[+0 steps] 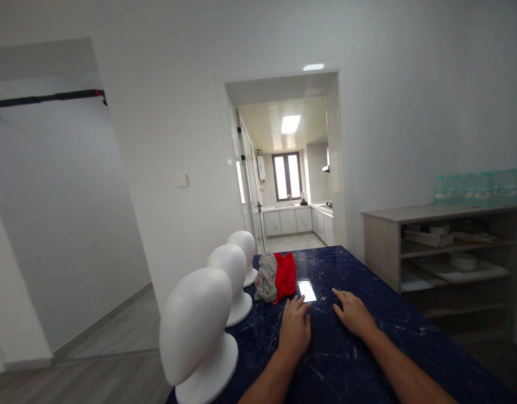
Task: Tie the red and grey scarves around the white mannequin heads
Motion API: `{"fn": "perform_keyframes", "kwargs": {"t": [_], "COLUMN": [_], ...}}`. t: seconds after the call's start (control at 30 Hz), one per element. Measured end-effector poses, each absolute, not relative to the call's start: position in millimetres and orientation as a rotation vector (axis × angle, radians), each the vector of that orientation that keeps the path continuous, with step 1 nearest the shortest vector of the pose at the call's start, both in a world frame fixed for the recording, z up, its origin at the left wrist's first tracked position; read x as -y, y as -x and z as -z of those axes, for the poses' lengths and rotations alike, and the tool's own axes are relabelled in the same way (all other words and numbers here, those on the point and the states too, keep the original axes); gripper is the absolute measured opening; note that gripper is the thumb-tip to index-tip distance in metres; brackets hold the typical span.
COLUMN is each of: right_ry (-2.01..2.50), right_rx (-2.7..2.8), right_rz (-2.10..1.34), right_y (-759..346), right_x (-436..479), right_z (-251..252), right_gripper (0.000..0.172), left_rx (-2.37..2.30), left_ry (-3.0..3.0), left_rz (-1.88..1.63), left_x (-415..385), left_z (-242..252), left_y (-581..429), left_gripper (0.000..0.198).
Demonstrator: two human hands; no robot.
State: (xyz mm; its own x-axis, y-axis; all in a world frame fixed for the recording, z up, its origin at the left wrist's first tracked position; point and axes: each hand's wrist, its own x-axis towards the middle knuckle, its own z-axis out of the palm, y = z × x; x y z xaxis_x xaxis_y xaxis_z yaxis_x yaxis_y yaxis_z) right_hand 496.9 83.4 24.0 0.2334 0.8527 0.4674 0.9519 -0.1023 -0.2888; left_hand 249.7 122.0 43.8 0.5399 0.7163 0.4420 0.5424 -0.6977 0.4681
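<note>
My left hand point(294, 325) lies on the dark blue marbled table, fingers stretched out toward a lit phone point(307, 291). Its fingertips are at the near edge of the phone; I cannot tell whether they touch it. My right hand point(353, 313) rests farther right with its fingers apart and nothing in them. Just beyond the left hand sits a bundle of cloth, a red cloth point(286, 276) beside a grey cloth point(266, 279). Three white foam mannequin heads point(195, 325) stand in a row along the table's left side.
The blue table point(325, 359) reaches toward a doorway into a kitchen. On the right stands a wooden shelf unit point(382, 244) with trays inside and several water bottles point(477, 189) on top. A dark bar point(50, 98) spans the alcove at the left.
</note>
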Motion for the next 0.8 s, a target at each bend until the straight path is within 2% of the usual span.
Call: {"fn": "perform_keyframes", "kwargs": {"t": [0.17,0.8], "right_ry": [1.982,1.974], "right_rx": [1.664,1.687], "right_rz": [0.199,0.171], "right_y": [-496.9,-497.3], "right_x": [-84.3,-82.9], "right_z": [-20.4,-21.5], "right_gripper": [0.049,0.044], "left_rx": [-1.177,-1.218], "left_ry": [-2.602,-2.61], "left_rz": [-0.556,-0.564], "left_x": [-124.9,-125.3], "left_z": [-31.9,-31.3], "left_y": [-246.6,-247.6], "left_gripper": [0.06,0.059]}}
